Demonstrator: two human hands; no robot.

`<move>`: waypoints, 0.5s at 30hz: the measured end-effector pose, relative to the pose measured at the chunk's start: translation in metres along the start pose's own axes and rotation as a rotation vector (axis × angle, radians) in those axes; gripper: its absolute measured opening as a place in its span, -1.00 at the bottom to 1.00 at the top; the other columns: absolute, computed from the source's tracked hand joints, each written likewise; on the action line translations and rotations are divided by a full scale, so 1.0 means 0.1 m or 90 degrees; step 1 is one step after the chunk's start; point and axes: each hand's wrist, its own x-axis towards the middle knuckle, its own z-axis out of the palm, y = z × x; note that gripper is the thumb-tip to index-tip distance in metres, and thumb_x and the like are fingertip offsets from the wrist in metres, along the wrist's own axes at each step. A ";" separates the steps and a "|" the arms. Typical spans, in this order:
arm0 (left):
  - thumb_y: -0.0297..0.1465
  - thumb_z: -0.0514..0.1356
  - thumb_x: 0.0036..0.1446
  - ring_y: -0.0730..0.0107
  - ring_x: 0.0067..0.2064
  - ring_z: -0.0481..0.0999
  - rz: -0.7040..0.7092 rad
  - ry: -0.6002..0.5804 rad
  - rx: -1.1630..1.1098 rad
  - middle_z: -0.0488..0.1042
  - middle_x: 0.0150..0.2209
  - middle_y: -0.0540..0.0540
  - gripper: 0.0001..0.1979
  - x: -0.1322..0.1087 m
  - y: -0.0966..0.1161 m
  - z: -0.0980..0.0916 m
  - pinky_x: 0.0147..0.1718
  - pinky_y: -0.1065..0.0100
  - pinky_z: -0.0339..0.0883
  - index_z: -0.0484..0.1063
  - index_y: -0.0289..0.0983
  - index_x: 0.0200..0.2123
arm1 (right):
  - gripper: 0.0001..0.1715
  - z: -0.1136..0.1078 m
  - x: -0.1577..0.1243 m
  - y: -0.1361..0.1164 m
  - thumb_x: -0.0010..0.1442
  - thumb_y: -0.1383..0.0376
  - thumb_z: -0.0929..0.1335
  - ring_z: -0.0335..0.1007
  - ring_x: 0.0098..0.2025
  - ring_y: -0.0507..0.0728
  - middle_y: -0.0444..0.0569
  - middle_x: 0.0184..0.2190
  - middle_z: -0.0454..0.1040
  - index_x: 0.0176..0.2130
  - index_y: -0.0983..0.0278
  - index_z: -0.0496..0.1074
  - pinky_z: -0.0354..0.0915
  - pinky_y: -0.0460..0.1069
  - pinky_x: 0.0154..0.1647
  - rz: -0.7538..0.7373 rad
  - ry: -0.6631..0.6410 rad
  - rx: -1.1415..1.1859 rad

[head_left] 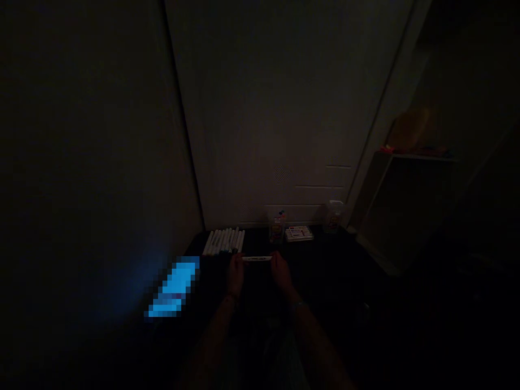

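Bare forearms [320,341] lead to the left hand [235,271] and right hand [281,271], each pinching one end of a white marker [257,259] over the dark worktop [337,271]. Its long axis runs left to right; which end is the tip is unclear. Beyond, a clear container [277,231] holds colourful-topped items [281,214], beside a flat case [299,234]; another container [333,219] is too dark to read.

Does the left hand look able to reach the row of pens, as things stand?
Probably yes: the row of pens lies just beyond the left hand with nothing visible between, though this hand holds one end of another pen.
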 end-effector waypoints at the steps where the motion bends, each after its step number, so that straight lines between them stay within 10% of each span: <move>1: -0.07 -0.08 0.02 0.45 -0.49 0.32 -0.005 0.000 0.002 0.40 -0.48 -0.04 -0.54 0.00 0.01 0.00 -0.48 0.42 0.17 0.32 -0.27 -0.19 | -0.68 0.00 0.00 -0.01 0.22 0.27 0.03 0.30 -0.35 0.03 -0.06 -0.39 0.38 -0.25 0.25 0.28 0.15 -0.11 -0.31 0.001 0.003 -0.005; 15: -0.15 -0.09 0.05 0.41 -0.47 0.34 -0.008 0.024 0.052 0.38 -0.50 -0.01 -0.68 -0.01 0.04 0.01 -0.44 0.40 0.17 0.29 -0.23 -0.33 | -0.68 -0.01 0.01 -0.01 0.22 0.27 0.04 0.31 -0.37 0.02 -0.08 -0.40 0.38 -0.22 0.24 0.28 0.16 -0.12 -0.35 0.008 0.001 0.014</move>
